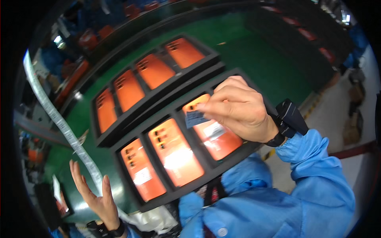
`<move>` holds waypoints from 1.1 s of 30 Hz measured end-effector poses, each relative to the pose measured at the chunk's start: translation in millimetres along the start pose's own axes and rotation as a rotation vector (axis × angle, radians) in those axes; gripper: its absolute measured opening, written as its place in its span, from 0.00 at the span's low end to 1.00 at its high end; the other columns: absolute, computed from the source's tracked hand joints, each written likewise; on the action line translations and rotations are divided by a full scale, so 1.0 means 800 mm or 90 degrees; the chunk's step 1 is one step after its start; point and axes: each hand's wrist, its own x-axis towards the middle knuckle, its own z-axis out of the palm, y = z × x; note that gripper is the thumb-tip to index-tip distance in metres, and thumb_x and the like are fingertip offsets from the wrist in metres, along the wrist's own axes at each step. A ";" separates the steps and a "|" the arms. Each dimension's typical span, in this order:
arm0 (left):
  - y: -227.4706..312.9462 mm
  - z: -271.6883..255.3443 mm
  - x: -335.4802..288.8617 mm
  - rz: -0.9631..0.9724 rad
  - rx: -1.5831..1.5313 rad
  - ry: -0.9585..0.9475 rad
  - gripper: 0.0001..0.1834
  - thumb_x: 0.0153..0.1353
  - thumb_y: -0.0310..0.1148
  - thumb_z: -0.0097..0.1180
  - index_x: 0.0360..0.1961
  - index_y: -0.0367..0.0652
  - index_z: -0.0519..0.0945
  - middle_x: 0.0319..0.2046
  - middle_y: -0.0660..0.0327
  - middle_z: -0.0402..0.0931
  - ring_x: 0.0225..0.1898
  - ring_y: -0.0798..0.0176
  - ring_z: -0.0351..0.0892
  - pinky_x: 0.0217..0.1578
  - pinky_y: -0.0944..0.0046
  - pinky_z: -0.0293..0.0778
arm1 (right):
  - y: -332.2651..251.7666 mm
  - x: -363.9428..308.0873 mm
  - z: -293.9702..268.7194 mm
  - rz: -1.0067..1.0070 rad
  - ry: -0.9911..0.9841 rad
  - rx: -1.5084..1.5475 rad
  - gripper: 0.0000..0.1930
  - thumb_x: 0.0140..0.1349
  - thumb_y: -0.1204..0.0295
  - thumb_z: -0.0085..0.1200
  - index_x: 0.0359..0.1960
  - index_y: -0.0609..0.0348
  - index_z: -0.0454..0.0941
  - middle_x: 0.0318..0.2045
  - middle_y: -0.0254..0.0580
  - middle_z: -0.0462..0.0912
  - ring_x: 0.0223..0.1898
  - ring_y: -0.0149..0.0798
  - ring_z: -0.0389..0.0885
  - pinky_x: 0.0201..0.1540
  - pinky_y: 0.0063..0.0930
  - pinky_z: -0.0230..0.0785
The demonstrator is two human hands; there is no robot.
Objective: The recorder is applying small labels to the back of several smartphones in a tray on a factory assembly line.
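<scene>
My right hand (243, 112) pinches a small dark grey-blue sticker (194, 118) between thumb and fingers. It hangs over an orange phone (217, 143) in the near black tray (174, 194); a whitish patch shows on that phone's back. Two more orange phones lie left of it: the middle one (176, 158) shines with glare, and the left one (145, 178) bears a white label (142, 176). My hand hides the tray's far right part. At the lower left my left hand (97, 200) is open, fingers spread, beside a long pale strip of labels (65, 133).
A second black tray (154, 95) with several orange phones (154, 71) stands just beyond, on the green bench top (258, 51). Dark stacked trays (293, 43) rise at the far right. White plastic (154, 220) lies by the front edge, and boxes (353, 107) stand on the floor at right.
</scene>
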 end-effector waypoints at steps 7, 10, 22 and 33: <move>0.187 0.167 0.024 0.430 -0.345 -0.407 0.15 0.45 0.25 0.61 0.36 0.36 0.75 0.39 0.52 0.72 0.41 0.49 0.72 0.42 0.56 0.68 | 0.013 -0.072 -0.124 0.183 -0.027 -0.276 0.09 0.43 0.79 0.61 0.28 0.61 0.80 0.25 0.39 0.79 0.29 0.40 0.75 0.36 0.30 0.63; 0.229 0.230 0.013 0.508 -0.362 -0.514 0.12 0.45 0.28 0.60 0.31 0.35 0.75 0.34 0.52 0.71 0.39 0.50 0.72 0.40 0.56 0.69 | 0.015 -0.092 -0.139 0.258 -0.001 -0.243 0.08 0.43 0.80 0.61 0.28 0.61 0.79 0.25 0.39 0.79 0.29 0.39 0.76 0.37 0.29 0.64; 0.286 0.262 0.009 0.543 -0.120 -0.784 0.13 0.46 0.32 0.57 0.30 0.35 0.74 0.33 0.52 0.69 0.38 0.50 0.72 0.39 0.57 0.71 | 0.067 -0.138 -0.130 0.513 0.072 0.078 0.05 0.52 0.79 0.56 0.31 0.65 0.77 0.28 0.40 0.80 0.30 0.33 0.77 0.35 0.23 0.67; 0.276 0.262 0.009 0.604 -0.082 -0.715 0.09 0.50 0.34 0.52 0.29 0.39 0.75 0.30 0.57 0.69 0.38 0.55 0.72 0.40 0.61 0.68 | 0.074 -0.157 -0.103 0.622 0.134 0.296 0.05 0.56 0.77 0.55 0.33 0.66 0.77 0.29 0.36 0.80 0.32 0.24 0.75 0.36 0.18 0.68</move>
